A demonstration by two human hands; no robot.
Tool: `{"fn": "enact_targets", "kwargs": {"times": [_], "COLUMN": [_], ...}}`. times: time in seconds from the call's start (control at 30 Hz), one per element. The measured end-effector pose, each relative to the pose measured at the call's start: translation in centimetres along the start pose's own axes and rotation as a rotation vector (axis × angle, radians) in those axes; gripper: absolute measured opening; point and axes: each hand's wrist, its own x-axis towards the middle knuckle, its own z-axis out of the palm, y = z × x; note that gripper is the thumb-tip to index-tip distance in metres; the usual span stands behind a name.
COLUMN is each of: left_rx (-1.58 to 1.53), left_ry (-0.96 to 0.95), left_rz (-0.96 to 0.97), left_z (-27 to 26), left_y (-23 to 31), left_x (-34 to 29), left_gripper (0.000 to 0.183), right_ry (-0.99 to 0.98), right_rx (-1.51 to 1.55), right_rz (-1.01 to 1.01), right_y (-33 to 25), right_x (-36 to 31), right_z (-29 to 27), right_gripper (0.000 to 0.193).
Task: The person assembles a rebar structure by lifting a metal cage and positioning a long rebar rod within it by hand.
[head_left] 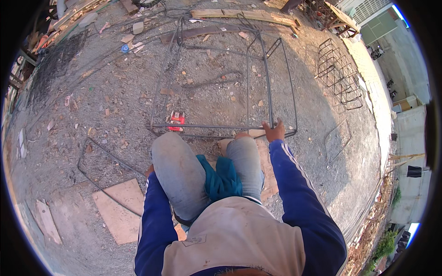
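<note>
A large rectangular frame of steel rebar (212, 126) lies on the ground in front of my knees, with upright bent bars at its right and far sides. My right hand (275, 131) grips its near right corner, thumb and fingers on either side of a bar. Only a sliver of my left hand (150, 170) shows beside my left knee; its fingers are hidden behind the leg and sleeve. Close to it, a bent rebar stirrup (109, 153) rests partly over a flat board (120, 210). A red packet (177, 120) lies just inside the frame's near bar.
Wooden planks (244, 17) lie beyond the frame. At the far right stands a rebar cage (340, 73), with a thin bent bar loop (338, 140) nearer me. Dark mesh (57, 69) covers ground at the far left. Rubble and scraps dot the gravel.
</note>
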Motion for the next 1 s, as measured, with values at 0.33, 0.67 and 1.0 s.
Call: {"fn": "enact_targets", "kwargs": {"times": [0.33, 0.67, 1.0], "left_rx": [0.392, -0.647, -1.152], "left_ry": [-0.342, 0.186, -0.121], "left_rz": [0.438, -0.140, 0.167], "left_z": [-2.4, -3.8, -26.9], "left_y": [-3.0, -4.5, -11.4], "left_x": [9.0, -0.2, -4.8], "left_gripper": [0.069, 0.054, 0.032], "right_ry": [-0.012, -0.036, 0.048], "right_rx": [0.082, 0.020, 0.019], "right_rz": [-0.012, 0.091, 0.029], "right_y": [-2.6, 0.2, 0.9], "right_x": [-0.2, -0.6, -0.4], "right_z": [-0.5, -1.2, -0.1], "right_gripper": [0.086, 0.091, 0.087]}}
